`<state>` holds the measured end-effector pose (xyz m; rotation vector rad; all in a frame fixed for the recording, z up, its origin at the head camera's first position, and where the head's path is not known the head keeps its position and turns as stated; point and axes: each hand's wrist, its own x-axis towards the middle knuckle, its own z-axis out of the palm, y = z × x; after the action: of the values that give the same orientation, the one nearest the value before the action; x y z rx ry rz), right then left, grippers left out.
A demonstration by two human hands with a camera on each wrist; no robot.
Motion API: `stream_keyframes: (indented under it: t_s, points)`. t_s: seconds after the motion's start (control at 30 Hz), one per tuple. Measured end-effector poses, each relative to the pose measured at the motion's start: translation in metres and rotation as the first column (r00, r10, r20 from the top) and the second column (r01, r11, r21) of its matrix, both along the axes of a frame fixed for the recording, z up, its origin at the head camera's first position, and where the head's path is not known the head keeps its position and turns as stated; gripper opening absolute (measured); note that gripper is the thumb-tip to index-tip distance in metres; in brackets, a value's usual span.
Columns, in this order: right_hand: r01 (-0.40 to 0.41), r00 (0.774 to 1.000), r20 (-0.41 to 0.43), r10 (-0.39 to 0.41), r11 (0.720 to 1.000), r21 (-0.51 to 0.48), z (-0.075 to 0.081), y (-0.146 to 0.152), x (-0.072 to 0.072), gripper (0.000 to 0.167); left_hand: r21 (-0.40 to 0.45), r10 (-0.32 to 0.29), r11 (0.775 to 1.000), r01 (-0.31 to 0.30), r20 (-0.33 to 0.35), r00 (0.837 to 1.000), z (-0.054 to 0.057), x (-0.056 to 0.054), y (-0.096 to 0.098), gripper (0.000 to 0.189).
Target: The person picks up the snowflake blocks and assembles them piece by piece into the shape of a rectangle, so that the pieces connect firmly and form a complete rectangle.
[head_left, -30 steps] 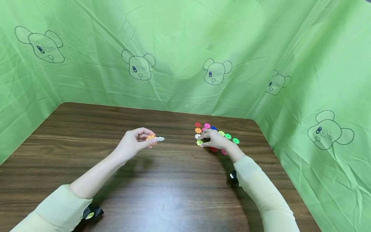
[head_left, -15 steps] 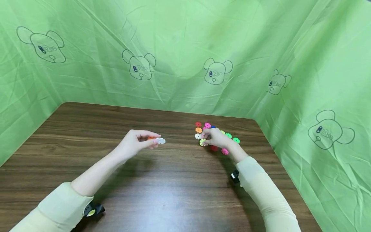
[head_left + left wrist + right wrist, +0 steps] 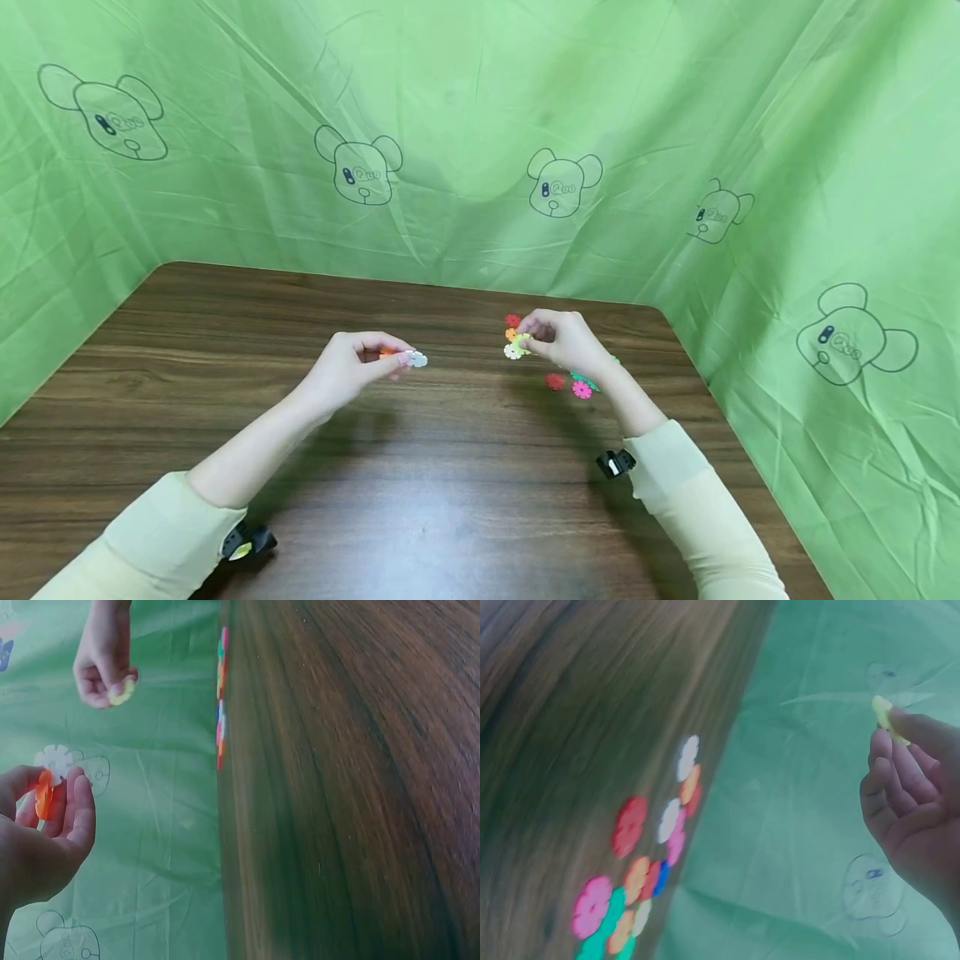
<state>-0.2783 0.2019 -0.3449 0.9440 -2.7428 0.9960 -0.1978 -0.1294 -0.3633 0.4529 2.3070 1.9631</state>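
Observation:
My left hand [image 3: 348, 367] pinches an orange snowflake disc [image 3: 44, 796] joined to a white snowflake disc [image 3: 55, 763], held above the table. Between the thumb and fingers of my right hand [image 3: 562, 337] is a yellow snowflake disc [image 3: 883, 712], lifted over the loose pieces. Below that hand lie a white disc [image 3: 688, 757], an orange disc [image 3: 691, 784], a red disc [image 3: 630, 825] and a pink disc [image 3: 592, 907]. In the head view my right hand hides part of the pile.
Several more discs, among them a blue disc [image 3: 661, 878] and a green disc [image 3: 602, 930], lie at the right back of the brown wooden table [image 3: 420, 500]. A green cloth [image 3: 465, 233] with bear drawings hangs behind and beside it.
My right hand has picked up the yellow disc from the table and raised it. The left hand has turned its joined pieces slightly, so the white disc shows more of its face.

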Motion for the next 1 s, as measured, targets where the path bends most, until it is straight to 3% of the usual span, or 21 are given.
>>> stream_keyframes:
  t_s: [0.2,0.5,0.6,0.67,0.77,0.9,1.0]
  points:
    - [0.036,0.999,-0.001,-0.037,0.989,-0.143,0.016,-0.014,0.021,0.012,0.036,0.047,0.998,-0.046,-0.015,0.999,0.002,0.004,0.009,0.022]
    - [0.055,0.983,0.183,0.012,0.933,-0.356,0.035,-0.042,0.052,0.018,0.055,0.12,0.992,-0.116,-0.081,0.989,0.01,0.007,0.022,0.02]
    - [0.059,0.967,0.248,0.051,0.907,-0.417,0.035,-0.053,0.056,0.02,0.076,0.129,0.99,-0.123,-0.083,0.988,0.012,0.007,0.025,0.02]
    - [0.059,0.953,0.29,0.087,0.886,-0.459,0.027,-0.056,0.052,0.021,0.087,0.131,0.989,-0.123,-0.089,0.987,0.012,0.006,0.028,0.02]
    - [0.056,0.922,0.36,0.143,0.87,-0.49,0.024,-0.063,0.054,0.022,0.089,0.131,0.989,-0.122,-0.109,0.985,0.012,0.006,0.031,0.018]
    - [0.05,0.901,0.397,0.172,0.87,-0.49,0.019,-0.069,0.055,0.022,0.078,0.121,0.991,-0.111,-0.13,0.984,0.009,0.007,0.034,0.017]
    - [0.03,0.908,0.38,0.176,0.877,-0.479,0.016,-0.072,0.055,0.02,0.063,0.119,0.992,-0.111,-0.143,0.983,0.006,0.008,0.035,0.015]
